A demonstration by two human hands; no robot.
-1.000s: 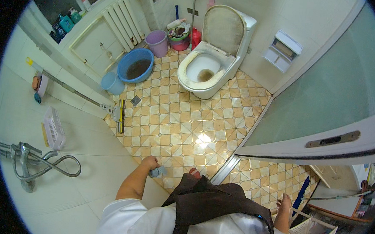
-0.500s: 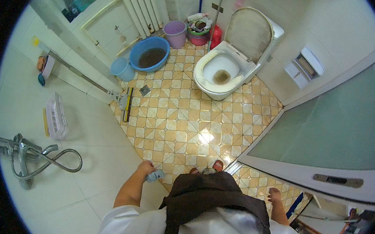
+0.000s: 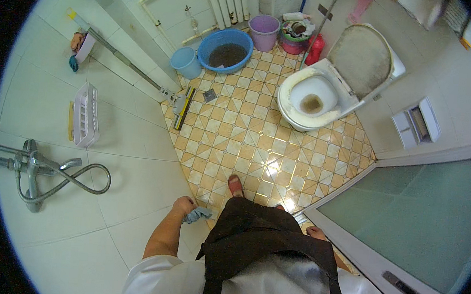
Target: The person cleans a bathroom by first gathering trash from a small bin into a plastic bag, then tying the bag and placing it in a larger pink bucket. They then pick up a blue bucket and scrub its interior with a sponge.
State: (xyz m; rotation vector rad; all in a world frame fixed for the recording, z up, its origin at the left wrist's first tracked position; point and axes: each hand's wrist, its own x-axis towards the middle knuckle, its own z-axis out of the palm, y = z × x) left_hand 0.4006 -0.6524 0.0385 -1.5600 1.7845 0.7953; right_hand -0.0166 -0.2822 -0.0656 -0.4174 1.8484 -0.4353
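Observation:
My left hand [image 3: 184, 204] hangs at my left side, closed on a crumpled grey-blue cloth [image 3: 198, 215] that droops from the fingers. The wall tiles are close beside it. On the other side, my right hand [image 3: 316, 233] is held low by the dark apron [image 3: 265, 231], near the doorway edge. Its fingers are loosely bent and nothing shows in them; the apron and sleeve hide part of that forearm. One foot in a reddish slipper [image 3: 235, 185] is forward on the tiled floor [image 3: 230, 146].
Ahead right stands a toilet [image 3: 310, 97] with its lid up. Along the far wall are a blue basin [image 3: 202, 54] of dark water, a light-blue bucket [image 3: 185, 62] and a purple bucket [image 3: 264, 34]. A squeegee mop [image 3: 183, 108] leans left. A frosted door [image 3: 405, 213] is at right.
I have stepped forward into the bathroom, and the toilet and buckets shift right in view. My right hand has come in closer to the apron. The cloth stays in my left hand.

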